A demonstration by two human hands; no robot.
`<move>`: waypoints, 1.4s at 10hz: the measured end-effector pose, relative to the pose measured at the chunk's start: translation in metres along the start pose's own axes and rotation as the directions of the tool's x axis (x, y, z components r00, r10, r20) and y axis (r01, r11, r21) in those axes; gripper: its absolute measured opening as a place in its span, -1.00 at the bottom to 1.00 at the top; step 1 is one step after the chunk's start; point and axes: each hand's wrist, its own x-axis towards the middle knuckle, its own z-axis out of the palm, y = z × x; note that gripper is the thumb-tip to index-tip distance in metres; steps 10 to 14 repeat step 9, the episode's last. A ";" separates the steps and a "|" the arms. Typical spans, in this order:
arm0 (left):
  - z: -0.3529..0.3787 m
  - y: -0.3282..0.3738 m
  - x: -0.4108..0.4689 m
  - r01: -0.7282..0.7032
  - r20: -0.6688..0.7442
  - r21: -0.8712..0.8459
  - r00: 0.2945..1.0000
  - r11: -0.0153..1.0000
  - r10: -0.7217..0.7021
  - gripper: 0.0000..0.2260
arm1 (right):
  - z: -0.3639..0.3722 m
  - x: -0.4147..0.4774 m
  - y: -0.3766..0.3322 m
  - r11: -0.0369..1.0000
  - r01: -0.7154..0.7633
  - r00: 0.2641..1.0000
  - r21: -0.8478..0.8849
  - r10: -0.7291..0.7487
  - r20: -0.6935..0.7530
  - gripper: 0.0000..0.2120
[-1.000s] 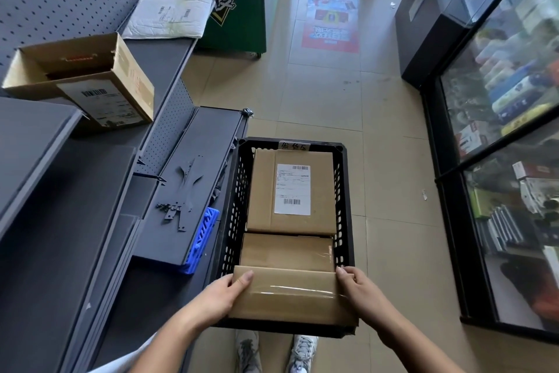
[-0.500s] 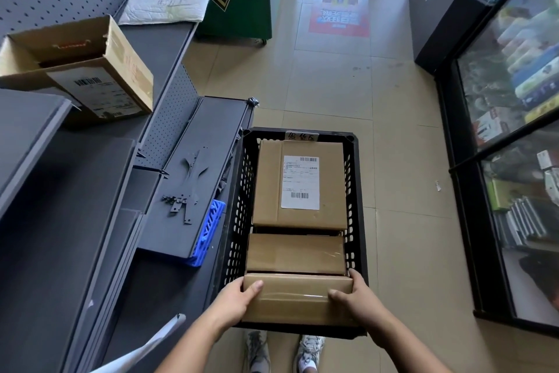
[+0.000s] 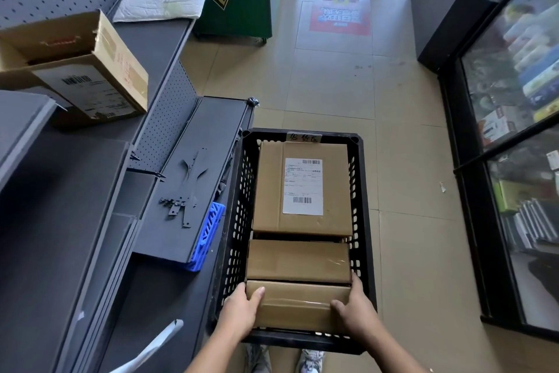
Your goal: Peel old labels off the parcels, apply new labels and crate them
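While in 1 crate (image 3: 266, 132), 3 parcels (image 3: 298, 260) (2 hands (image 3: 242, 310) on 1)

head cam | wide-angle, head-worn | faces forward and down | close above crate (image 3: 302, 342) | single view, no overlap

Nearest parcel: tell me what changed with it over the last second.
The left hand and right hand lowered the nearest parcel from over the near rim down into the crate, beside the middle parcel. Both hands still grip its ends. The middle parcel and the labelled parcel kept their places.
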 end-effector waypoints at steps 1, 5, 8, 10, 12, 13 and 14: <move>-0.002 0.001 0.001 -0.007 -0.019 0.019 1.000 1.000 0.008 -0.54 | 0.001 0.003 -0.001 1.000 0.028 0.999 -0.011 -0.028 -0.022 -0.19; -0.044 0.044 -0.049 -0.205 -0.205 0.137 0.951 0.969 0.230 -0.54 | -0.033 -0.031 -0.045 0.963 0.178 0.979 -0.203 -0.193 -0.058 -0.48; -0.128 0.092 -0.112 -0.362 -0.371 0.284 0.813 0.888 0.449 -0.65 | -0.072 -0.080 -0.123 0.839 0.397 0.879 -0.373 -0.464 -0.109 -0.63; -0.162 0.092 -0.131 -0.404 -0.470 0.249 0.744 0.880 0.475 -0.68 | -0.079 -0.107 -0.160 0.771 0.487 0.798 -0.410 -0.584 -0.149 -0.63; -0.162 0.092 -0.131 -0.404 -0.470 0.249 0.744 0.880 0.475 -0.68 | -0.079 -0.107 -0.160 0.771 0.487 0.798 -0.410 -0.584 -0.149 -0.63; -0.162 0.092 -0.131 -0.404 -0.470 0.249 0.744 0.880 0.475 -0.68 | -0.079 -0.107 -0.160 0.771 0.487 0.798 -0.410 -0.584 -0.149 -0.63; -0.162 0.092 -0.131 -0.404 -0.470 0.249 0.744 0.880 0.475 -0.68 | -0.079 -0.107 -0.160 0.771 0.487 0.798 -0.410 -0.584 -0.149 -0.63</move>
